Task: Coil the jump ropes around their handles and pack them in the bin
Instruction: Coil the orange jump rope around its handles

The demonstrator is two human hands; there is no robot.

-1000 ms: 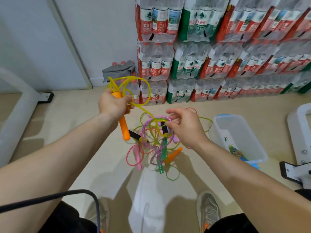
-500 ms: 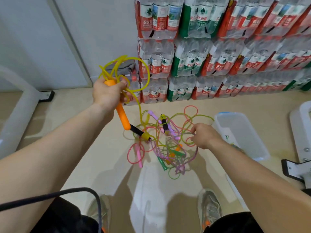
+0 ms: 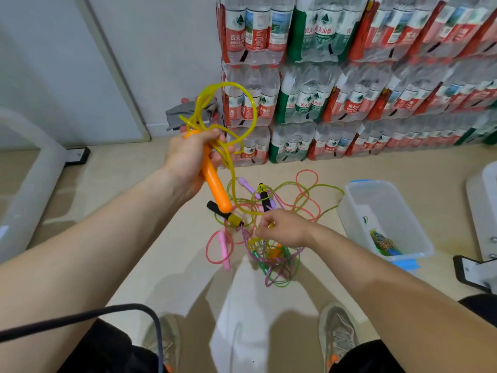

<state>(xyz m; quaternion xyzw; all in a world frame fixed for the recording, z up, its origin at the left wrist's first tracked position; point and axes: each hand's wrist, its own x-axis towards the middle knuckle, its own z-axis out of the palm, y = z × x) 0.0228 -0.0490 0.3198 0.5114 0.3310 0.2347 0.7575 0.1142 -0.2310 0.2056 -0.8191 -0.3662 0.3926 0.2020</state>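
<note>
My left hand (image 3: 192, 157) grips an orange handle (image 3: 216, 188) of a jump rope, held up over the floor, with loops of its yellow rope (image 3: 236, 111) bunched above my fist. From there the yellow rope drops to my right hand (image 3: 282, 228), which pinches it low over a tangled pile of jump ropes (image 3: 269, 230) on the floor. The pile holds pink, purple, green and yellow ropes, a pink handle (image 3: 224, 247), a black-and-yellow handle (image 3: 265, 197) and a purple handle (image 3: 246, 184). A clear plastic bin (image 3: 349, 208) with blue latches stands to the right, holding one coiled multicoloured rope (image 3: 384, 244).
Shrink-wrapped packs of water bottles (image 3: 349, 76) are stacked against the back wall. A grey cloth (image 3: 183, 115) lies by the wall. White equipment frames stand at the far left (image 3: 29, 168) and far right (image 3: 484, 200). A black cable (image 3: 107, 312) crosses the lower left. My shoes (image 3: 337, 332) are below.
My left hand first rose, then stayed up with the orange handle. My right hand dropped from chest height toward the pile, then shifted left and took the yellow rope.
</note>
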